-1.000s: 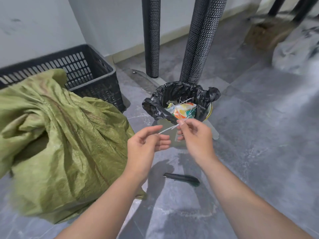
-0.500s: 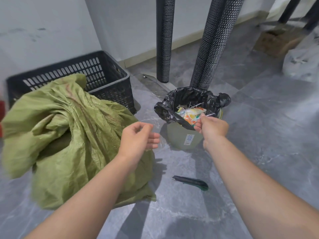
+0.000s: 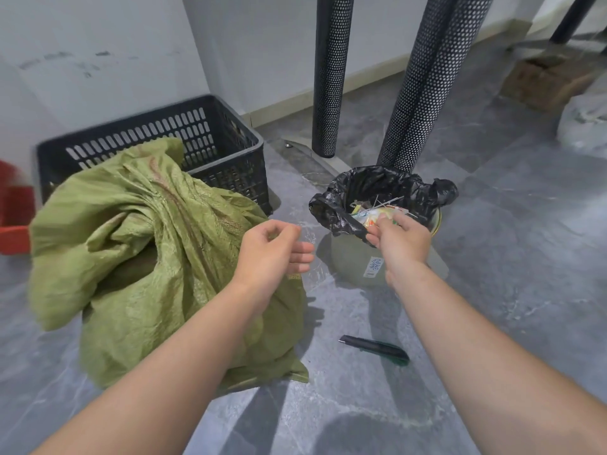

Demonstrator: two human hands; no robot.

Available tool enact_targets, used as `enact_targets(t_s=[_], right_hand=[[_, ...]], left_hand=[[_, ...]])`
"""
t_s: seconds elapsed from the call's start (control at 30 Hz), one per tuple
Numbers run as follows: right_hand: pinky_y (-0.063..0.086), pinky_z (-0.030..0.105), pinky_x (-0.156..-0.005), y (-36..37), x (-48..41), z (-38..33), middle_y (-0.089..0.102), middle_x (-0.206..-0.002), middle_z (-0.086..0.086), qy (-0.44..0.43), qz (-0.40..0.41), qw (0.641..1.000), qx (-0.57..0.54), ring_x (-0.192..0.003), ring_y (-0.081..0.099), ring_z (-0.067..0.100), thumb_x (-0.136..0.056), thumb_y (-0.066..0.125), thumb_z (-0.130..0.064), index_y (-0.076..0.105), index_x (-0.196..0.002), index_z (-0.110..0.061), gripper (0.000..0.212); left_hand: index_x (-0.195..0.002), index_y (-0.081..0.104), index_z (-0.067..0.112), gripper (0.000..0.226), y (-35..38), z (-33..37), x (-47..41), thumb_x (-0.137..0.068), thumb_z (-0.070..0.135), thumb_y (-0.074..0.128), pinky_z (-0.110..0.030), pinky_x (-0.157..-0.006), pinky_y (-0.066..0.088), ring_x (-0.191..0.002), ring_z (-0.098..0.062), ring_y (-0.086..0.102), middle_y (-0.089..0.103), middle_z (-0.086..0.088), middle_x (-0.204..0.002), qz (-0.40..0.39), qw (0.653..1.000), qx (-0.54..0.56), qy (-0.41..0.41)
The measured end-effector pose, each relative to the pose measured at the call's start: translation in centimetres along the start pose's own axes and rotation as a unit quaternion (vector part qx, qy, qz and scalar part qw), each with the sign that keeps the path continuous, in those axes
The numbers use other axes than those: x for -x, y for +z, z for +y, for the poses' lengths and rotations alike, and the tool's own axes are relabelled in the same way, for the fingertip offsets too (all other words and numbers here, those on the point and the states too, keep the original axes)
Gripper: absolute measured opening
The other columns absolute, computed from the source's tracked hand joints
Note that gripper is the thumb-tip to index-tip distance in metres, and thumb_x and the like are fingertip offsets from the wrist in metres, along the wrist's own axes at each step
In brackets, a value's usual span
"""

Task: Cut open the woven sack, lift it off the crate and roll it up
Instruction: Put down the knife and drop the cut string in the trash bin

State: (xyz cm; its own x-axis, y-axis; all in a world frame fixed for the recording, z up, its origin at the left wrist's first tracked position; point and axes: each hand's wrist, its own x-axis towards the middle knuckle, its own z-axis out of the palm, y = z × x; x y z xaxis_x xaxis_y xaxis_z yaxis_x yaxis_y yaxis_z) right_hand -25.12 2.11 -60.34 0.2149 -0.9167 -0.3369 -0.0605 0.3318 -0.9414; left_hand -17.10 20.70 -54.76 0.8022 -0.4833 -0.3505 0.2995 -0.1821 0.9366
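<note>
The green woven sack (image 3: 157, 257) lies crumpled on the floor in front of the black slatted crate (image 3: 210, 139), off the crate and leaning against its near side. My left hand (image 3: 272, 254) hovers over the sack's right edge, fingers loosely curled and apart, holding nothing. My right hand (image 3: 399, 238) reaches over the near rim of the waste bin (image 3: 353, 264); its fingers are spread above the litter and I see no strand between them. White plastic strands (image 3: 384, 201) lie in the bin. A dark utility knife (image 3: 374, 349) lies on the floor below my right forearm.
The bin has a black liner (image 3: 377, 182) and holds colourful wrappers. Two perforated black posts (image 3: 330, 73) (image 3: 427, 83) stand behind it. A red object (image 3: 13, 208) sits at the far left, a cardboard box (image 3: 545, 80) and a white bag (image 3: 584, 123) at the far right. The floor is grey tile.
Both hands held a white strand between them a second ago. My right hand carried it to the bin and now hangs over the rim; my left hand let go and stayed near the sack.
</note>
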Motion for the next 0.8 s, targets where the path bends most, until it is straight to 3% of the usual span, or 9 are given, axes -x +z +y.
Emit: enact_targets(t_s=[0.2, 0.33, 0.43, 0.5, 0.57, 0.63, 0.7, 0.77, 0.8], right_hand=[[0.06, 0.027, -0.065, 4.0, 4.1, 0.9, 0.075, -0.089, 0.004, -0.118, -0.11, 0.983, 0.084, -0.072, 0.071, 0.015, -0.094, 0.07, -0.018, 0.074, -0.107, -0.017, 0.013], [0.058, 0.029, -0.062, 7.6, 7.9, 1.2, 0.074, -0.099, 0.006, -0.07, -0.273, 0.946, 0.159, -0.07, 0.065, 0.012, -0.093, 0.075, -0.027, 0.074, -0.106, -0.017, 0.016], [0.056, 0.038, -0.095, 9.3, 9.7, 1.8, 0.06, -0.129, 0.0, -0.074, -0.385, 0.867, 0.308, -0.107, 0.062, 0.015, -0.073, 0.088, -0.051, 0.063, -0.132, -0.03, 0.067], [0.039, 0.046, -0.116, 10.0, 10.4, 2.5, 0.028, -0.157, 0.005, -0.051, -0.445, 0.777, 0.442, -0.142, 0.04, 0.026, -0.057, 0.093, -0.062, 0.025, -0.159, -0.041, 0.124], [0.024, 0.053, -0.123, 10.7, 11.1, 3.7, -0.007, -0.169, 0.009, -0.023, -0.469, 0.709, 0.526, -0.156, 0.013, 0.033, -0.045, 0.096, -0.064, -0.015, -0.158, -0.049, 0.159], [0.02, 0.059, -0.123, 11.5, 11.7, 5.3, -0.014, -0.169, 0.014, -0.006, -0.467, 0.704, 0.535, -0.157, 0.005, 0.036, -0.034, 0.097, -0.066, -0.03, -0.15, -0.052, 0.173], [0.024, 0.058, -0.122, 12.4, 12.3, 6.5, 0.001, -0.169, 0.018, -0.018, -0.439, 0.735, 0.517, -0.155, 0.015, 0.037, -0.035, 0.1, -0.061, -0.025, -0.153, -0.05, 0.172], [0.031, 0.054, -0.12, 13.1, 12.4, 7.3, 0.022, -0.161, 0.018, -0.063, -0.397, 0.762, 0.508, -0.148, 0.032, 0.038, -0.054, 0.099, -0.051, -0.004, -0.16, -0.045, 0.148], [0.035, 0.051, -0.118, 13.3, 12.3, 7.5, 0.031, -0.155, 0.017, -0.092, -0.378, 0.771, 0.505, -0.143, 0.038, 0.038, -0.067, 0.093, -0.048, 0.008, -0.161, -0.043, 0.127]], left_hand=[[-0.108, 0.067, 0.001, 0.019, -4.1, 1.6, 1.1, -0.1, 0.008, 0.052, -0.047, -0.079, 0.064, -0.072, -0.026, 0.072, 0.075, -0.017, -0.085, 0.022, 0.997, -0.069, 0.003], [-0.108, 0.067, -0.003, 0.02, -9.1, 2.7, 1.6, -0.098, 0.007, 0.052, -0.049, -0.082, 0.063, -0.073, -0.027, 0.073, 0.077, -0.023, -0.091, 0.055, 0.991, -0.121, 0.01], [-0.107, 0.067, -0.004, 0.02, -13.1, 3.3, 2.0, -0.098, 0.007, 0.053, -0.051, -0.081, 0.063, -0.072, -0.027, 0.071, 0.077, -0.024, -0.092, 0.074, 0.986, -0.149, 0.003], [-0.099, 0.069, 0.003, 0.016, -16.1, 3.2, 2.2, -0.095, 0.014, 0.06, -0.051, -0.079, 0.063, -0.069, -0.024, 0.071, 0.078, -0.014, -0.081, 0.083, 0.974, -0.209, 0.009], [-0.091, 0.07, 0.014, 0.02, -19.4, 2.9, 2.3, -0.086, 0.033, 0.07, -0.045, -0.077, 0.062, -0.076, -0.024, 0.074, 0.076, -0.002, -0.077, 0.108, 0.912, -0.395, 0.022], [-0.106, 0.067, 0.02, 0.049, -21.9, 2.1, 2.6, -0.077, 0.059, 0.076, -0.039, -0.087, 0.057, -0.103, -0.028, 0.067, 0.07, -0.005, -0.109, 0.11, 0.835, -0.538, -0.031], [-0.145, 0.05, 0.025, 0.102, -24.0, 0.5, 2.7, -0.063, 0.079, 0.076, -0.04, -0.109, 0.047, -0.133, -0.033, 0.051, 0.034, -0.016, -0.154, 0.023, 0.828, -0.539, -0.152], [-0.165, 0.016, 0.037, 0.139, -25.0, -1.2, 2.5, -0.051, 0.086, 0.078, -0.044, -0.125, 0.029, -0.155, -0.036, 0.023, -0.006, -0.013, -0.168, -0.084, 0.832, -0.505, -0.212], [-0.164, 0.008, 0.044, 0.144, -25.3, -2.0, 2.3, -0.048, 0.085, 0.081, -0.046, -0.128, 0.023, -0.158, -0.037, 0.013, -0.013, -0.011, -0.168, -0.112, 0.833, -0.502, -0.206]])
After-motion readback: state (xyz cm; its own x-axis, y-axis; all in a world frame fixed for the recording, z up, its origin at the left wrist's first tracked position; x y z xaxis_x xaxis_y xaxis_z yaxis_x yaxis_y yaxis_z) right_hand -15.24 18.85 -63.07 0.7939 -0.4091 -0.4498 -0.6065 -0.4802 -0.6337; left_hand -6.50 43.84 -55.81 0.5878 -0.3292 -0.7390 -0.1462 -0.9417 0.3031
